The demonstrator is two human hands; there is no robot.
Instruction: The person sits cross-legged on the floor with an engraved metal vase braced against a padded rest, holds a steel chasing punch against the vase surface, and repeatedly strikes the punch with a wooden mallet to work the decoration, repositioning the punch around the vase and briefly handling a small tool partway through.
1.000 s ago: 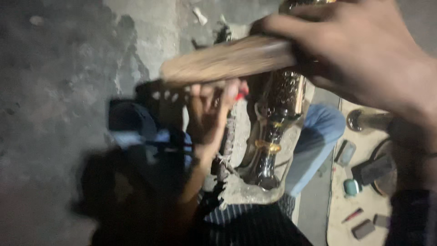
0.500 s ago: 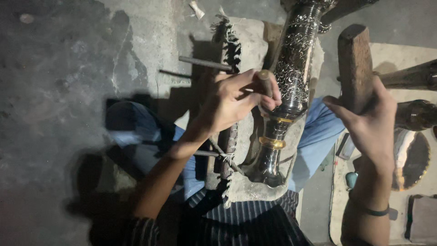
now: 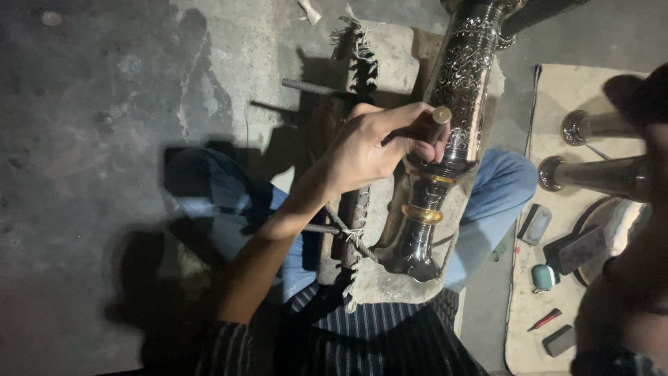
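Engraved metal vase (image 3: pixel 456 104), dark with a gold band at the neck, is laid lengthwise across the lap on a padded cloth block (image 3: pixel 390 271). Left hand (image 3: pixel 369 150) is clenched around a short punch (image 3: pixel 435 122), its tip set against the vase's patterned body just above the neck. Right hand is only a dark blur at the frame's right edge; its grip cannot be told. Risk judged: the punch may skid on the curved metal and scar the pattern.
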